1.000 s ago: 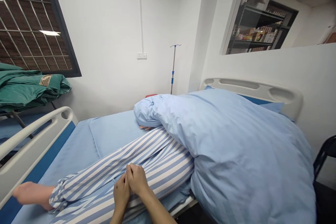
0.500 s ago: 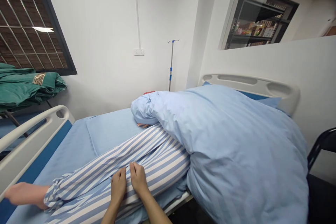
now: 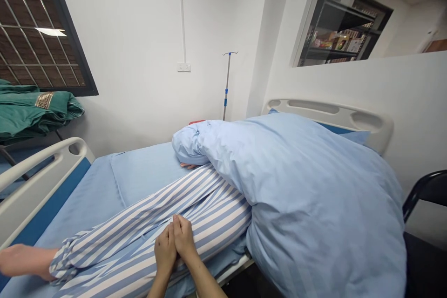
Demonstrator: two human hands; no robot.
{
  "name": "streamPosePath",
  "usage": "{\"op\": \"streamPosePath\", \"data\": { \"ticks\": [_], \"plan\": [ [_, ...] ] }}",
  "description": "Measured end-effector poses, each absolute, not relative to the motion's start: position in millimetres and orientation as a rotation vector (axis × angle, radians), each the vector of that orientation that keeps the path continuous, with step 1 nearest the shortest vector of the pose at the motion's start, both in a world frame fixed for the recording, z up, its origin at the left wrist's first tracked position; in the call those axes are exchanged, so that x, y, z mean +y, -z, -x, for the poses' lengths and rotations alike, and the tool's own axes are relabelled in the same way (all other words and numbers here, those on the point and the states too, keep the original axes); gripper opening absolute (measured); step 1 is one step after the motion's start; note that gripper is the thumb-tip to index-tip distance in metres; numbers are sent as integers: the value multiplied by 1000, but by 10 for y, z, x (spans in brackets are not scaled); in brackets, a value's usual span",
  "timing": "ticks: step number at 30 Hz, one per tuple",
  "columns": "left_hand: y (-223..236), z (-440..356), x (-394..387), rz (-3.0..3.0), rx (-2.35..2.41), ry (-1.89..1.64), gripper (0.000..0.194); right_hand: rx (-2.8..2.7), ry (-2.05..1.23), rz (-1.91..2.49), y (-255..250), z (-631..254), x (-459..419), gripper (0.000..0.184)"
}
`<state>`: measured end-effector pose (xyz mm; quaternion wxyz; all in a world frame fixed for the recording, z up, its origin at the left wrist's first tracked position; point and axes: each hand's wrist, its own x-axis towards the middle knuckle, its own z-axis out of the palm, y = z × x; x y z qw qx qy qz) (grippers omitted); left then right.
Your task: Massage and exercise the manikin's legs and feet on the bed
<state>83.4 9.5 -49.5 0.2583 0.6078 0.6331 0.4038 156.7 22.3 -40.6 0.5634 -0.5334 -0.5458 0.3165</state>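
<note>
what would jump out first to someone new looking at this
A big pale blue quilt heaped on a hospital bed fills the right of the view, covering the upper part of the person lying there. At bottom centre, the wearer's two hands are pressed together on blue-and-white striped trousers, with a bare foot at lower left. A drip stand rises behind the bed.

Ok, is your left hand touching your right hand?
Touching: the head view shows your left hand and right hand side by side, edges together, on the striped pajama trousers.
</note>
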Motion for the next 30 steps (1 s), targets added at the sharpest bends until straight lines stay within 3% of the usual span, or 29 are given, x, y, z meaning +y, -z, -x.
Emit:
{"op": "streamPosePath", "data": {
  "ticks": [13, 25, 30],
  "plan": [
    [427, -860, 94, -1697, 1810, -926, 37, -1680, -409, 1410, -41, -1788, 117, 41],
    [436, -952, 69, -1738, 2003, -848, 40, -1560, -359, 1483, 372, -1860, 148, 43],
    [310, -968, 123, -1761, 1791, -1002, 38, -1513, -379, 1437, 329, -1884, 143, 45]
  ]
}}
